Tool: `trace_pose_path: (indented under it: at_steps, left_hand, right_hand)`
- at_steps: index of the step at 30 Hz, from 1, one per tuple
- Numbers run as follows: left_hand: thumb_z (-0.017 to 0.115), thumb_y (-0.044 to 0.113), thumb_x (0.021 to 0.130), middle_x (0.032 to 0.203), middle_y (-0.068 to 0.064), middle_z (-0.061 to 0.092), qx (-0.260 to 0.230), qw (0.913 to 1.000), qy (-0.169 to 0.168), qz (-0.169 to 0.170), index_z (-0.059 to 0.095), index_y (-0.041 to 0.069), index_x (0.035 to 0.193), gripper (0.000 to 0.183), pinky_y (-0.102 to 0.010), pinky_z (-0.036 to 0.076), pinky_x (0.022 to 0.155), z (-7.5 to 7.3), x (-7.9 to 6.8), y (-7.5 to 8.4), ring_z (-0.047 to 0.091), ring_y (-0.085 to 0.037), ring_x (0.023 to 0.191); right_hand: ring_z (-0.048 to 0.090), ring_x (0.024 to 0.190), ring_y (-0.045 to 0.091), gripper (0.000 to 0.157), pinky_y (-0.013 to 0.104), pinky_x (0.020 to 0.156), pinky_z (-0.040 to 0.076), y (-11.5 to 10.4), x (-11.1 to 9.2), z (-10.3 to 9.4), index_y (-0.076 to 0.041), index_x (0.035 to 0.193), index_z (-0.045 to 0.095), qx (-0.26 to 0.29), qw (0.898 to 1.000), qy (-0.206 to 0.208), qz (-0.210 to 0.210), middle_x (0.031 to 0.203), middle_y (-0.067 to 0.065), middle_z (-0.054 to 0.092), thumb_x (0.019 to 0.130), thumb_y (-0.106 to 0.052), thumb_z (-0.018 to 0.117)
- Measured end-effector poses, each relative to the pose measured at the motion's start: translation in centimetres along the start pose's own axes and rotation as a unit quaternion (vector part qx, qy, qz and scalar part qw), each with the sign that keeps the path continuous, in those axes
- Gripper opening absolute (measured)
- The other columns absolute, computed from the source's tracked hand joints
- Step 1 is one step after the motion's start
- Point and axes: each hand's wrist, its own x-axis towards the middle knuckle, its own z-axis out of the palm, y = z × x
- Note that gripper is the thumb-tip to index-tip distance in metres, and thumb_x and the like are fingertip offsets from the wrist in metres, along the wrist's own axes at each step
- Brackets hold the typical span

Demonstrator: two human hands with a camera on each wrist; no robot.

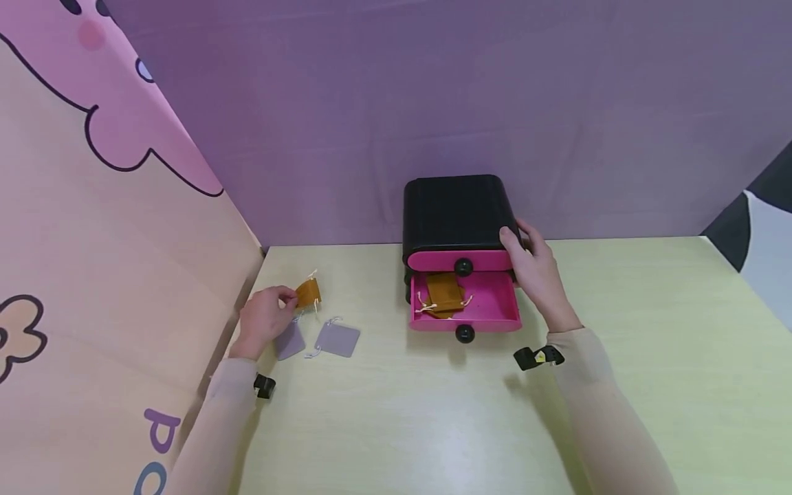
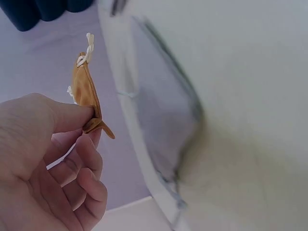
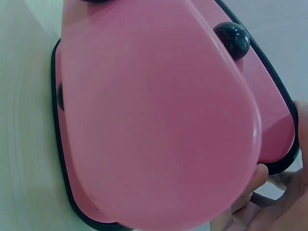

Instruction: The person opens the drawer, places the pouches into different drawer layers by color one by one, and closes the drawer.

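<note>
Glare whitens the wood-grain tabletop (image 1: 454, 419) before me; my sleeves (image 1: 609, 412) cast soft shadows. My left wrist view shows the tan drawstring pouch (image 2: 85, 89) crisp, the grey pouch (image 2: 163, 106) blurred.

A purple cloth (image 1: 464, 117) is spanning the far side beyond a pale table (image 1: 674, 344), while a cream-and-pink printed panel (image 1: 99, 254) is rising on the left and a black-and-white surface (image 1: 773, 254) is showing at right.
</note>
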Motion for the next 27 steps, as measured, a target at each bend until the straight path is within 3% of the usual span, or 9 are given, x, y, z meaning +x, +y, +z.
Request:
trace_pose_path:
  at_steps: [8, 15, 27]
  left_hand:
    - [0.068, 0.023, 0.101, 0.104, -0.005, 0.081, -0.015, 0.9997, 0.010, 0.013, 0.081, 0.012, 0.110, 0.019, -0.031, 0.042, 0.058, 0.0, -0.4, 1.9, 0.068, -0.026, 0.079]
    - [0.070, 0.023, 0.101, 0.103, -0.003, 0.081, -0.030, 0.9989, 0.014, 0.033, 0.082, 0.013, 0.111, 0.019, -0.032, 0.032, 0.047, -0.3, -1.1, 3.5, 0.036, -0.012, 0.050]
    - [0.073, 0.022, 0.099, 0.101, -0.002, 0.079, -0.037, 0.9955, 0.040, 0.078, 0.083, 0.013, 0.111, 0.018, -0.030, 0.037, 0.051, -1.0, -2.4, 6.7, 0.050, -0.012, 0.055]
  right_hand:
    - [0.059, 0.127, 0.042, 0.081, 0.025, 0.071, 0.057, 0.2, 0.0, 0.0, -0.029, 0.172, 0.021, 0.000, 1.000, -0.002, 0.001, 0.163, 0.020, 0.045, 0.104, -0.068, 0.043]
    - [0.059, 0.126, 0.041, 0.081, 0.024, 0.070, 0.056, 0.1, 0.1, 0.0, -0.028, 0.172, 0.021, -0.001, 1.000, -0.001, -0.001, 0.162, 0.021, 0.046, 0.104, -0.068, 0.043]
    - [0.058, 0.130, 0.043, 0.081, 0.022, 0.071, 0.055, 0.0, 0.1, 0.0, -0.029, 0.172, 0.021, 0.000, 1.000, -0.001, 0.001, 0.162, 0.021, 0.046, 0.104, -0.068, 0.043]
